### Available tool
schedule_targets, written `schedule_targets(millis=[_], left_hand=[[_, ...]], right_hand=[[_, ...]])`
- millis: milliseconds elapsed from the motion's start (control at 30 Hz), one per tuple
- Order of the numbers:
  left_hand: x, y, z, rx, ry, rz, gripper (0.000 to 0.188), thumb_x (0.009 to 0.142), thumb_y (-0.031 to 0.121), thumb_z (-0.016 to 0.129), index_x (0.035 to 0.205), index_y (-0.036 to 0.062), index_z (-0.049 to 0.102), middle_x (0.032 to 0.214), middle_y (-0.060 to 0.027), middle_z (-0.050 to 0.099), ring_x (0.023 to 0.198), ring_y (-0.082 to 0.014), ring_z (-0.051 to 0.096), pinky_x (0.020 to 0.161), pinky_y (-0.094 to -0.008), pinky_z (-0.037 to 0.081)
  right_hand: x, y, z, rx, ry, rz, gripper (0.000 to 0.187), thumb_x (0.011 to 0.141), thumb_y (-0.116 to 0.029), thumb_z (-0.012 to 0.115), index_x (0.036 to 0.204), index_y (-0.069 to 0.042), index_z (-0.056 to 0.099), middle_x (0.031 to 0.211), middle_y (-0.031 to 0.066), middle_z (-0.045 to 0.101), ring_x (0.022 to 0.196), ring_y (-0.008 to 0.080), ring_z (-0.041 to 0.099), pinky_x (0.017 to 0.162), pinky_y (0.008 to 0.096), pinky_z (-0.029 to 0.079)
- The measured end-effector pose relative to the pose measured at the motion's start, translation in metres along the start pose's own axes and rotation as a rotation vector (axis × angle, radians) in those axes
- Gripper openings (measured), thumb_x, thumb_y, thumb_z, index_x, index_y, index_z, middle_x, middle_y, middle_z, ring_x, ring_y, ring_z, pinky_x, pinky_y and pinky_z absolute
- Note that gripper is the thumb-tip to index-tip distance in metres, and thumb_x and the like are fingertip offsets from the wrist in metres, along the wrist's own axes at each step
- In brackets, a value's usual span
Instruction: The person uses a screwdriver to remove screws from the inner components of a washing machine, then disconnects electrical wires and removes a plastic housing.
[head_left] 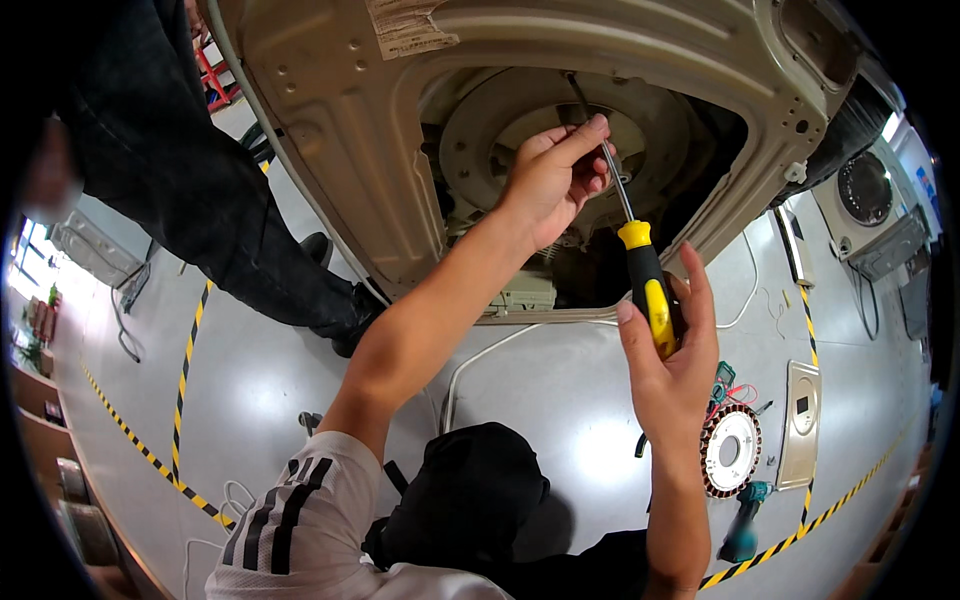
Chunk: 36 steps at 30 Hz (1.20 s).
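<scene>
Teal-and-black cordless drill [743, 520] on glossy grey floor [590, 440], near white, dark-toothed ring-shaped part [713, 450]. Beige rectangular panel [799, 430] to right of ring-shaped part. Yellow-and-black striped tape [205, 504] along floor. Co-worker's black-trousered leg [220, 210] at left. Pale, round-doored washing machine [865, 190] at far right.

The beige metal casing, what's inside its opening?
Inside the casing are a large round part and, lower down, a pale box. Your left hand hides some of the round part, so what lies behind that hand can't be seen.
</scene>
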<state>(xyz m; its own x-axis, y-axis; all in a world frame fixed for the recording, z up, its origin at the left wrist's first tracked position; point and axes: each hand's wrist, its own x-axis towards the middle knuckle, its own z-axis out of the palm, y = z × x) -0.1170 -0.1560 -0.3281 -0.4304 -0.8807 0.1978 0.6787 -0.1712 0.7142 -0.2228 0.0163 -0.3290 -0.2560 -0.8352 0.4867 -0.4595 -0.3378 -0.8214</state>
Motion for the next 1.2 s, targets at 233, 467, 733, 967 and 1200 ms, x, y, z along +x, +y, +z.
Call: schedule_targets(millis=[233,467,733,967,1200], left_hand=[[-0.002,-0.002,-0.009,-0.014,-0.067,-0.04,0.031,0.089,0.029,0.052,0.101,0.0003,0.056,0.084,-0.0052,0.058,0.068,-0.0091,0.05,0.059,-0.0219,0.042],[0.005,-0.003,-0.013,-0.208,0.096,0.053,0.043,0.092,0.04,0.042,0.099,-0.0005,0.055,0.089,-0.0109,0.058,0.072,-0.0174,0.051,0.063,-0.0298,0.045],[-0.017,-0.033,-0.033,-0.296,0.228,0.051,0.036,0.094,0.034,0.044,0.097,0.0005,0.055,0.077,-0.0073,0.053,0.061,-0.0147,0.046,0.058,-0.0278,0.039],[-0.072,-0.069,-0.096,-0.283,0.519,-0.058,0.027,0.092,0.021,0.043,0.108,0.0012,0.052,0.085,-0.0061,0.051,0.071,-0.015,0.047,0.065,-0.0285,0.041],[-0.105,-0.06,-0.126,-0.363,0.475,-0.135,0.031,0.081,0.016,0.045,0.108,0.0011,0.052,0.086,-0.0047,0.052,0.066,-0.0112,0.042,0.054,-0.0227,0.036]], right_hand=[[0.007,0.001,-0.004,0.487,-0.193,0.514,0.055,0.086,-0.021,0.06,0.131,0.001,0.038,0.082,0.0047,0.058,0.063,0.0042,0.046,0.045,0.0161,0.033],[-0.01,0.026,-0.009,0.324,-0.197,0.422,0.044,0.086,-0.017,0.059,0.124,0.002,0.047,0.078,-0.0011,0.053,0.064,0.0027,0.043,0.052,0.0162,0.033],[-0.039,0.042,-0.025,0.105,-0.328,0.429,0.04,0.084,-0.007,0.058,0.122,0.003,0.049,0.08,0.0,0.053,0.064,0.0036,0.042,0.057,0.0172,0.036],[-0.048,0.049,-0.018,0.085,-0.398,0.459,0.037,0.08,-0.005,0.059,0.115,0.003,0.055,0.074,0.0019,0.055,0.062,0.0049,0.045,0.058,0.0185,0.039],[-0.042,0.049,0.019,0.232,-0.432,0.543,0.036,0.081,-0.007,0.06,0.115,0.003,0.054,0.077,0.001,0.055,0.065,0.0045,0.046,0.06,0.0183,0.039]])
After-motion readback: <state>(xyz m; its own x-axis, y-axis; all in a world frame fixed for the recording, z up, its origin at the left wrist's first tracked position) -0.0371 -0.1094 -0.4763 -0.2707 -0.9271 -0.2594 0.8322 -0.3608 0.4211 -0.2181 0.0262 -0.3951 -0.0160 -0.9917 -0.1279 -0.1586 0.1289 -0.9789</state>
